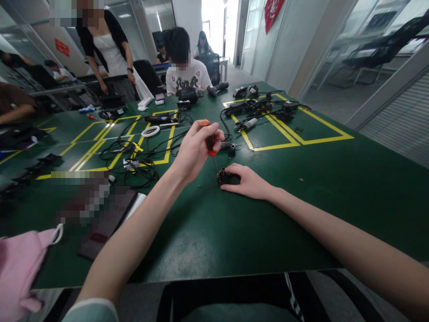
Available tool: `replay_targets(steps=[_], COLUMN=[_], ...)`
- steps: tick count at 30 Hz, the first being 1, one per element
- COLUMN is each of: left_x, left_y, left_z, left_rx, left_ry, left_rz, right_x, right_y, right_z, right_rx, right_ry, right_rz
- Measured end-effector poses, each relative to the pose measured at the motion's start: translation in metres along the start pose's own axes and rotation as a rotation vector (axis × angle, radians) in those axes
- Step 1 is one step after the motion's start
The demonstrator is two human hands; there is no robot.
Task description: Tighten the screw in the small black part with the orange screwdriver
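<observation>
A screwdriver with a red and black handle (211, 142) is gripped in my left hand (197, 150), its thin shaft pointing down. The shaft's lower end meets a small black part (222, 176) on the green table (214, 228). My right hand (246, 180) holds that black part from the right, thumb and fingers closed around its sides. Just beyond the hands lies a dark tool with a thin metal tip (231, 146), with a small round black piece (231, 153) beside it.
Black cables (144, 172) and a white ring (150, 131) lie at the left. A dark notebook (109, 219) and pink bag (22, 259) sit nearer. More cables and devices (248, 107) are at the back right. A seated person (187, 76) faces the far edge.
</observation>
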State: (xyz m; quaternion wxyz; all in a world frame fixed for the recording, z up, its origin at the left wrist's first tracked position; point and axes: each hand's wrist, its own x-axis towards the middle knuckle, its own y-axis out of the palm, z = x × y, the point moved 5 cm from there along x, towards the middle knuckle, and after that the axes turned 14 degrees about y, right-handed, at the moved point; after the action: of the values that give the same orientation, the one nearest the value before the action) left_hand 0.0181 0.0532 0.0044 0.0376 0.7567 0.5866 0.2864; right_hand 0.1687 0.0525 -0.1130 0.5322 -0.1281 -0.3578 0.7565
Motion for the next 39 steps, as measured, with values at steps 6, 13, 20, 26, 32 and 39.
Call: replay_targets(steps=[6,13,20,26,32,39], left_x=[0.0013,-0.0004,-0.0044,-0.0029,-0.0042,-0.0077], left_y=[-0.0001,0.0010,0.0054,0.0059,0.0040,0.0043], left_z=[-0.0011,0.0027,0.0032,0.0028,0.0040,0.0024], left_rx=[-0.038,-0.011,0.016,-0.023,-0.034,-0.011], left_ry=[-0.046,-0.037,-0.007,-0.050,-0.069,-0.040], left_rz=[-0.009,0.077,0.133,0.121,0.121,0.110], right_x=[0.0002,0.0004,0.0004,0.0008,0.0007,0.0024], right_y=[-0.0004,-0.0009,0.0001,0.0017,0.0024,0.0048], right_z=[0.0010,0.0004,0.0010,0.0006,0.0017,0.0016], right_rx=[0.004,-0.002,-0.024,-0.029,-0.031,-0.026], right_ry=[-0.002,0.001,-0.006,-0.009,-0.011,-0.024], right_rz=[0.004,-0.004,-0.006,-0.006,-0.005,-0.015])
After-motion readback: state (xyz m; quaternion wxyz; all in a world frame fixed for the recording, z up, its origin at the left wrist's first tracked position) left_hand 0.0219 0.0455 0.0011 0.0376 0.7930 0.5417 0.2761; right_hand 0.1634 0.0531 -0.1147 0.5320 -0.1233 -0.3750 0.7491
